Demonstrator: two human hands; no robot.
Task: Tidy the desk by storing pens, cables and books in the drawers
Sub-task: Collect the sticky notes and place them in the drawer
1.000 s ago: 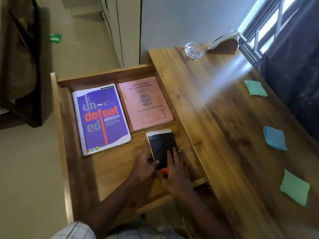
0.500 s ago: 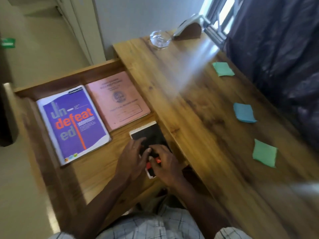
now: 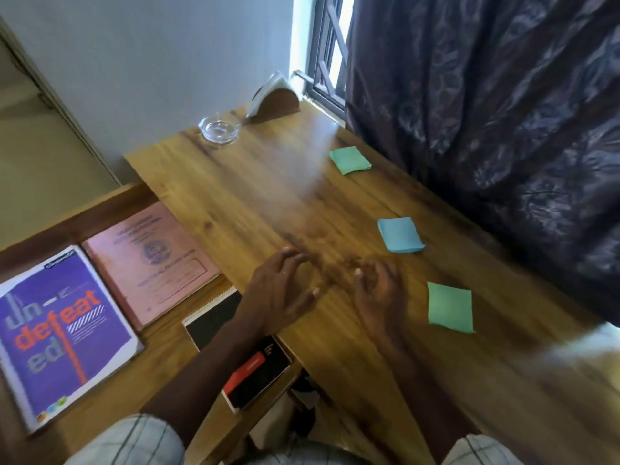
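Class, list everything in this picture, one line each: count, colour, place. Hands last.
Wooden desk top: one, brown, centre and right.
Open wooden drawer: one, brown, left of desk.
Purple paperback book: one, orange lettering, drawer's left.
Pink record book: one, pink, drawer, beside the purple book.
Black spiral notepad: one, red label, drawer, partly under left forearm.
Square sticky-note pads: three, two green, one blue between, desk's curtain side.
Clear glass ashtray: one, desk's far corner.
Wooden napkin holder: one, brown, white paper, by window.
Patterned curtain: one, dark purple, right.
Left hand: one, open, above the desk.
Right hand: one, empty, fingers loosely curled, above the desk.
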